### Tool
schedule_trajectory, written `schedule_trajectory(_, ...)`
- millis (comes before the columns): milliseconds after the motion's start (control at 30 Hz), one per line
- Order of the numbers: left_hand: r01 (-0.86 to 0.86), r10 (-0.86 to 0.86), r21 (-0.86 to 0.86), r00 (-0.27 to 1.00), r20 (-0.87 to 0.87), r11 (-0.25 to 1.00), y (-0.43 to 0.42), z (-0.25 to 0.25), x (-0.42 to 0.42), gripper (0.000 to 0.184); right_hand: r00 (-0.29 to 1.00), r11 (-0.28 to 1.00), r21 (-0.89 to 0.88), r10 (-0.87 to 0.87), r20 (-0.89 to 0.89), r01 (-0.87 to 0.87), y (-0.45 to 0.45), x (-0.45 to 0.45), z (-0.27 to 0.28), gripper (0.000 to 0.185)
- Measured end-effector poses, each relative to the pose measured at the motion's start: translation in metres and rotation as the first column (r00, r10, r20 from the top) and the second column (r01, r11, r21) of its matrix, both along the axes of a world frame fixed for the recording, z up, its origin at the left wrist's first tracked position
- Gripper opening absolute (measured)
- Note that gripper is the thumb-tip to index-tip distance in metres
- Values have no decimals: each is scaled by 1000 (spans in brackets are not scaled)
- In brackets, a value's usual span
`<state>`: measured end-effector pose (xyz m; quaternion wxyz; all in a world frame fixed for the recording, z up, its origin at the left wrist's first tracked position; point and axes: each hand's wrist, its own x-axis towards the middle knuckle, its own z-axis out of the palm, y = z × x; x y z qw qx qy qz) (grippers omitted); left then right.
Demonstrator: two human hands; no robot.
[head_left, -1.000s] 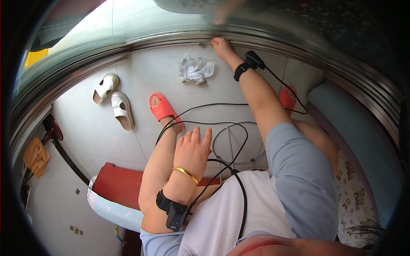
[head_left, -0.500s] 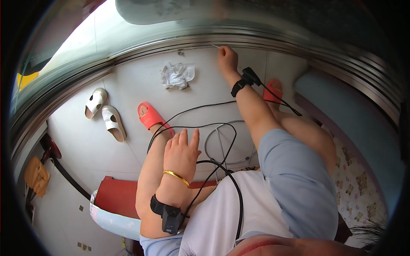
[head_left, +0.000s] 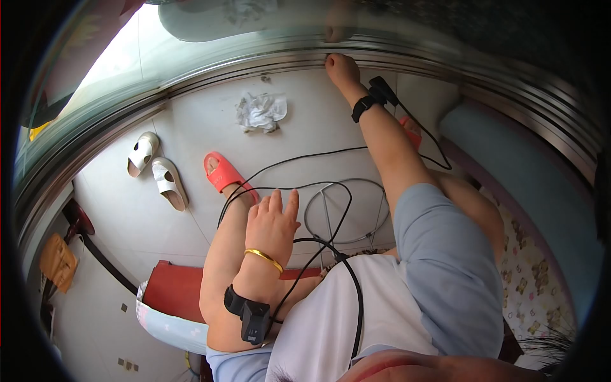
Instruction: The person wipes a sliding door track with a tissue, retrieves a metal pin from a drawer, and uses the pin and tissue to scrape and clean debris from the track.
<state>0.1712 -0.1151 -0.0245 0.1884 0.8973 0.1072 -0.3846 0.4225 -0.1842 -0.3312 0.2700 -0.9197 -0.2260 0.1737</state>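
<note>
My right hand (head_left: 344,70) curls at the far metal track (head_left: 267,65); I can't tell whether it grips anything. I'd follow the track with light, even pressure, left hand (head_left: 272,228) open and nearer, crumpled tissue (head_left: 261,113) left of my right hand.

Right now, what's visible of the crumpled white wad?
The crumpled white wad looks like thin tissue or cloth, loosely bunched, with a flatter flap at picture right and dark smudges along its lower edge. It lies on the pale floor, apart from the metal track; only the floor appears to touch it.
</note>
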Motion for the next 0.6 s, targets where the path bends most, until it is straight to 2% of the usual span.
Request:
schedule_trajectory(200,11,-11,16,1000,23,1000,2,0,-3,53,987,993,68,-89,-132,99,17,-6,-15,17)
schedule_trajectory(267,8,-8,11,1000,16,1000,2,-1,-5,53,967,994,-4,-108,-233,110,24,-6,-9,19)
schedule_trajectory(400,6,-6,3,1000,-2,1000,2,-1,-6,53,956,993,-26,-120,-268,117,26,-4,-19,20)
schedule_trajectory(500,6,-6,9,1000,12,1000,3,-1,-7,53,961,985,53,-145,-236,162,29,-8,-30,21)
schedule_trajectory(600,0,0,1,1000,7,1000,3,-1,-8,52,969,986,124,-85,-230,116,45,-16,-36,20)
